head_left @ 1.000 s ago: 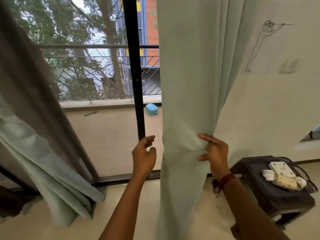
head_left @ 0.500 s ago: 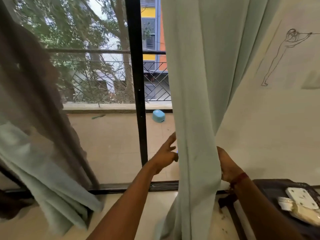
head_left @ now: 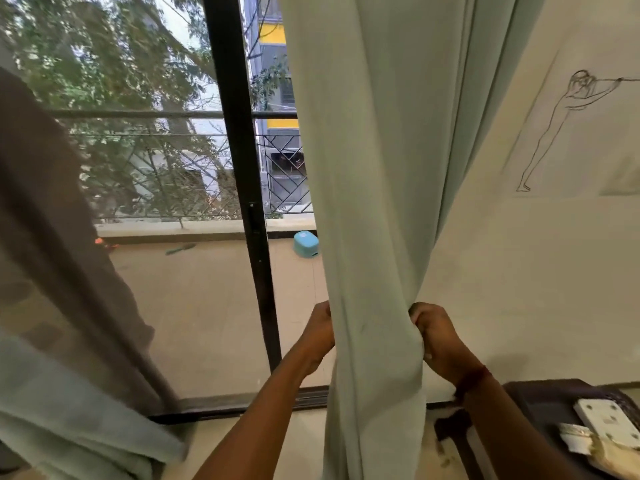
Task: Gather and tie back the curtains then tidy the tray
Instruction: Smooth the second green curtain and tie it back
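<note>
A pale green curtain hangs in front of me, gathered into a narrow bundle at waist height. My right hand grips the bundle's right side, fingers curled into the cloth. My left hand is against the bundle's left edge; its fingers are hidden behind the fabric. A second pale green curtain with a dark sheer layer hangs bunched at the left. At the bottom right a dark woven tray sits on a dark stool and holds a white flat box and small packets.
A black sliding-door frame stands just left of the held curtain, with a balcony, railing and a small blue tub beyond the glass. A cream wall with a line drawing lies to the right.
My left hand moved right from open air to the curtain's left edge. Both hands closed in on the fabric, which is bunched tighter. The view shifted slightly up and right.
</note>
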